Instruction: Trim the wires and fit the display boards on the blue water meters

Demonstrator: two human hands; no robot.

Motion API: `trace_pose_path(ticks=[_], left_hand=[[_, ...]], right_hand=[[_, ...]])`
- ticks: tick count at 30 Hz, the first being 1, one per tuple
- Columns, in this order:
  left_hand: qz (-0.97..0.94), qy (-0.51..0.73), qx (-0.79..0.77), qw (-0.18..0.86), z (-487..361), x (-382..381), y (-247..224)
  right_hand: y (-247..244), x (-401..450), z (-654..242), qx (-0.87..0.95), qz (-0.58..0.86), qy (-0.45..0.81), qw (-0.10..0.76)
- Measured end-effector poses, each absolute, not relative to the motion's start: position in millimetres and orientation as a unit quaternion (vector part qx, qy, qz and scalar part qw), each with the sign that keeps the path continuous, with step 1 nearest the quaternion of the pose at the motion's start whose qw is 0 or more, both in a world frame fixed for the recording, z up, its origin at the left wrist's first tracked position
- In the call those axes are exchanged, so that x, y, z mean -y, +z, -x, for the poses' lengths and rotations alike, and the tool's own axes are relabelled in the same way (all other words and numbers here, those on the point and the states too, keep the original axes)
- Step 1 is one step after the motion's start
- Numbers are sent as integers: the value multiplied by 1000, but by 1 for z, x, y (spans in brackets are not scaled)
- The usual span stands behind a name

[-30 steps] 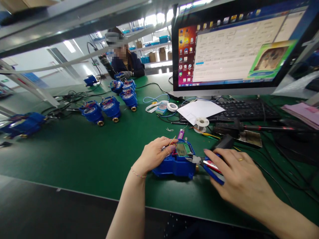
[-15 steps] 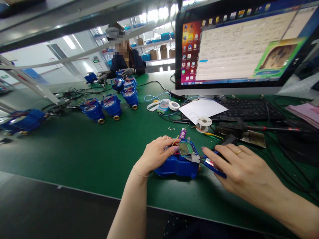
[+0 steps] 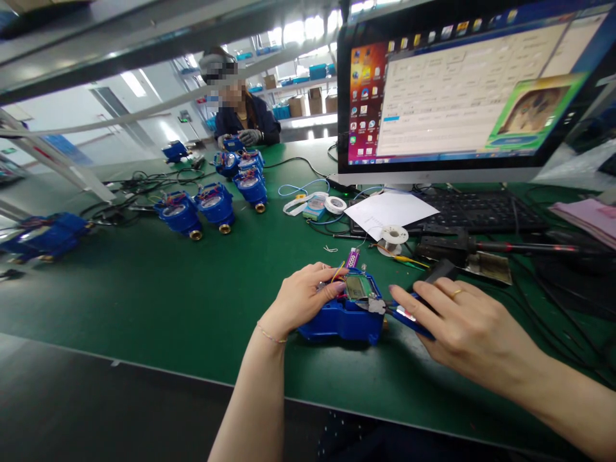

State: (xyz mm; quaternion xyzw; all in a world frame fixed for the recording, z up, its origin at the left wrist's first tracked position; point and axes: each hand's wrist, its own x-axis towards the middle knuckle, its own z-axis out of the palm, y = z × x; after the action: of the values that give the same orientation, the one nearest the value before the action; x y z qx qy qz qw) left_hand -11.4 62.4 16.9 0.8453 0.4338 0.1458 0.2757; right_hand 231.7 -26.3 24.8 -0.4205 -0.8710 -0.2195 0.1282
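On the green bench mat (image 3: 202, 301), close to its near edge, a blue meter housing (image 3: 342, 321) lies with its long axis running left to right; a brass end shows at its right, and its small display board (image 3: 357, 287) faces up. The left hand (image 3: 301, 299) rests curled over the left top of the housing, fingertips pressed on the wires beside the display. The right hand (image 3: 464, 330) is wrapped closed around the blue-and-red handles of a pair of cutters (image 3: 392, 311), whose metal nose points left and touches the housing's right top corner. Behind stand more blue meters (image 3: 214, 205), a monitor (image 3: 462, 90) and a keyboard (image 3: 474, 215)
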Motion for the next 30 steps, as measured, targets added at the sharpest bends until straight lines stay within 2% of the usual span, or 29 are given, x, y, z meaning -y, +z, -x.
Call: trace_pose_path(ticks=[7, 9, 13, 16, 20, 26, 30], left_hand=[[-842, 149, -437, 279, 10, -61, 16], [-841, 150, -439, 279, 10, -61, 16], [-838, 149, -446, 277, 10, -61, 15], [-840, 147, -445, 275, 10, -60, 15], [-839, 153, -442, 277, 12, -60, 14], [-841, 159, -440, 272, 10, -62, 13], [-846, 190, -438, 237, 12, -53, 10]], right_hand=[[23, 26, -229, 872, 423, -215, 126], [23, 23, -229, 868, 442, -164, 157], [32, 14, -235, 820, 512, 16, 254], [43, 11, -245, 776, 559, 62, 285], [41, 21, -257, 789, 557, 33, 257], [21, 44, -263, 810, 533, -150, 195], [25, 51, -260, 811, 511, -213, 189]])
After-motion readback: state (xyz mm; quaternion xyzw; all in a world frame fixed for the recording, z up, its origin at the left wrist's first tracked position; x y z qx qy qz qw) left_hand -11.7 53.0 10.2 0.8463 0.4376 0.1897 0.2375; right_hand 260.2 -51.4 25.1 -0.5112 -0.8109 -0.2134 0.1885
